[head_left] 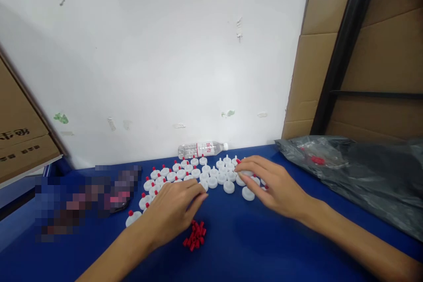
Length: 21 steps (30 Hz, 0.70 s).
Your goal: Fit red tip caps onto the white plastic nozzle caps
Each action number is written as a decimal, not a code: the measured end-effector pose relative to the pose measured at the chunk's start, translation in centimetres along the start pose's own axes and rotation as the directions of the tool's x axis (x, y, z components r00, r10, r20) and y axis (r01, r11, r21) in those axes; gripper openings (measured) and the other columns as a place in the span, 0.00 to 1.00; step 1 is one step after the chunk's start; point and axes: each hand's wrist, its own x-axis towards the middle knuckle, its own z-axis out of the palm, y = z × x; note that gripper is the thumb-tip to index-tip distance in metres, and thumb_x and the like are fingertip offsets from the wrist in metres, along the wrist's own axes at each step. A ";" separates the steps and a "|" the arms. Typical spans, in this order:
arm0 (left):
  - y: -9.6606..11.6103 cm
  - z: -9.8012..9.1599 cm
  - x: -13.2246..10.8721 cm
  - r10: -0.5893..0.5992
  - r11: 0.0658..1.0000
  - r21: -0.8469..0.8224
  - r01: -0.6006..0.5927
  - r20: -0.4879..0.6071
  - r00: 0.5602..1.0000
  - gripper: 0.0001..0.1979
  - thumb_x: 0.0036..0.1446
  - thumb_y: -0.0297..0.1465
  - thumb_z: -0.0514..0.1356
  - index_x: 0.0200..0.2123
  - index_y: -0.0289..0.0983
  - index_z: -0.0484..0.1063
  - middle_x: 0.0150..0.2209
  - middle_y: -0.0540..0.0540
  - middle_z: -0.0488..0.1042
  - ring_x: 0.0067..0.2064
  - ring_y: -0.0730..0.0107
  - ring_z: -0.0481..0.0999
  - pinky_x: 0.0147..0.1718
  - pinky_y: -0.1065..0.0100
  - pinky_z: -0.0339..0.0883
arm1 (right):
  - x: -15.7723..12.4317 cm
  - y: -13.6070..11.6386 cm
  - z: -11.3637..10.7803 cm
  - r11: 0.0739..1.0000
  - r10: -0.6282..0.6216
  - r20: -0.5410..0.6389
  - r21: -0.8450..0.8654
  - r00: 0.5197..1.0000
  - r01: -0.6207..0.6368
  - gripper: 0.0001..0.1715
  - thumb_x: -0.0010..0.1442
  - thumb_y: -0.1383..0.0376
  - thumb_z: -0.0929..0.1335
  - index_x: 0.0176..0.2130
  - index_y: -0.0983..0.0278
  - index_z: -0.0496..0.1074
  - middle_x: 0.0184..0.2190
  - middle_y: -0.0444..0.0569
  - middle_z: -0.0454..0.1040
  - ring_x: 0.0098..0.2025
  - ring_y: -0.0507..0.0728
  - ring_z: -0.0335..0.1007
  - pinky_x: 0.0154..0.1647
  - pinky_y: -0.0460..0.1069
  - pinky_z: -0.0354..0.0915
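Several white round caps (211, 175) lie in rows on the blue table (251, 242), some topped with small red plugs. My left hand (173, 211) rests palm down at the left end of the rows, fingers curled together over the caps; what they hold is hidden. My right hand (274, 187) reaches in from the right, its fingertips pinching a white cap with a red plug (240, 168) at the right end of the rows. A small heap of loose red plugs (194, 234) lies just in front of my left hand.
A clear water bottle (202, 149) lies on its side against the white wall. A dark plastic bag (357, 172) with red parts inside covers the table's right side. Cardboard sheets and a black frame (340, 53) stand right; a cardboard box (20, 141) is at left.
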 end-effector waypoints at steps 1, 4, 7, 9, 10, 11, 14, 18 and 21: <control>-0.1 -0.2 0.0 0.018 1.000 0.005 -0.019 0.064 0.998 0.13 0.70 0.29 0.53 0.39 0.39 0.78 0.36 0.47 0.79 0.36 0.65 0.78 0.35 0.67 0.64 | 0.0 0.5 -0.1 0.999 0.034 0.001 -0.042 0.999 -0.034 0.12 0.73 0.64 0.63 0.52 0.60 0.72 0.47 0.54 0.78 0.48 0.61 0.75 0.49 0.58 0.71; -0.4 -0.8 0.0 0.031 0.999 -0.012 -0.030 0.175 0.984 0.13 0.67 0.26 0.55 0.36 0.40 0.79 0.36 0.47 0.80 0.37 0.64 0.78 0.36 0.67 0.63 | 0.0 1.9 0.0 0.979 0.126 0.066 -0.167 0.990 -0.113 0.14 0.74 0.60 0.63 0.50 0.61 0.74 0.47 0.53 0.79 0.50 0.64 0.75 0.52 0.62 0.68; -0.6 -1.6 -0.3 -0.031 0.998 -0.037 0.041 0.223 0.974 0.11 0.64 0.26 0.57 0.35 0.41 0.80 0.36 0.48 0.81 0.38 0.63 0.79 0.36 0.67 0.64 | -0.2 3.0 0.2 0.955 0.212 0.145 -0.241 0.966 -0.174 0.19 0.75 0.60 0.60 0.46 0.62 0.77 0.45 0.54 0.81 0.51 0.66 0.75 0.56 0.66 0.65; -0.9 -2.3 -0.7 -0.080 0.994 -0.051 0.097 0.267 0.960 0.10 0.61 0.27 0.59 0.34 0.42 0.81 0.34 0.49 0.81 0.36 0.64 0.78 0.34 0.68 0.63 | -0.5 3.5 0.4 0.946 0.246 0.172 -0.258 0.954 -0.197 0.21 0.76 0.59 0.58 0.44 0.62 0.78 0.43 0.53 0.82 0.52 0.66 0.75 0.59 0.69 0.63; -1.0 -2.6 -0.8 -0.100 0.991 -0.057 0.122 0.288 0.952 0.09 0.60 0.27 0.60 0.35 0.43 0.81 0.33 0.50 0.81 0.35 0.64 0.77 0.32 0.69 0.62 | -0.6 3.6 0.6 0.943 0.255 0.178 -0.261 0.950 -0.205 0.22 0.76 0.59 0.58 0.44 0.62 0.78 0.43 0.53 0.82 0.53 0.67 0.75 0.60 0.70 0.61; -1.2 -2.9 -1.0 -0.118 0.988 -0.065 0.144 0.302 0.946 0.08 0.59 0.28 0.61 0.35 0.44 0.81 0.32 0.50 0.80 0.33 0.65 0.77 0.30 0.70 0.61 | -0.6 3.7 0.6 0.942 0.262 0.183 -0.262 0.947 -0.210 0.23 0.76 0.59 0.57 0.43 0.61 0.79 0.42 0.52 0.82 0.54 0.67 0.75 0.61 0.70 0.60; -1.4 -3.2 -1.2 -0.151 0.979 -0.081 0.186 0.323 0.934 0.08 0.57 0.29 0.63 0.38 0.45 0.81 0.31 0.51 0.80 0.32 0.65 0.76 0.29 0.71 0.60 | -0.8 3.7 0.9 0.941 0.277 0.212 -0.258 0.937 -0.220 0.27 0.76 0.57 0.56 0.39 0.61 0.78 0.41 0.52 0.82 0.55 0.68 0.74 0.62 0.71 0.58; -1.1 -2.7 -0.9 -0.154 0.980 -0.066 0.189 0.352 0.923 0.08 0.57 0.28 0.62 0.37 0.45 0.81 0.32 0.50 0.80 0.35 0.63 0.76 0.31 0.69 0.60 | -0.9 3.8 1.0 0.944 0.287 0.259 -0.241 0.922 -0.225 0.28 0.77 0.56 0.55 0.37 0.61 0.77 0.45 0.51 0.81 0.58 0.67 0.71 0.63 0.70 0.57; -0.8 -2.4 -0.6 -0.174 0.977 -0.046 0.209 0.403 0.898 0.06 0.59 0.31 0.61 0.35 0.43 0.80 0.33 0.49 0.80 0.38 0.61 0.76 0.32 0.68 0.61 | -0.9 3.8 0.9 0.944 0.296 0.282 -0.235 0.913 -0.234 0.29 0.77 0.56 0.54 0.35 0.61 0.76 0.44 0.51 0.81 0.55 0.65 0.73 0.62 0.67 0.58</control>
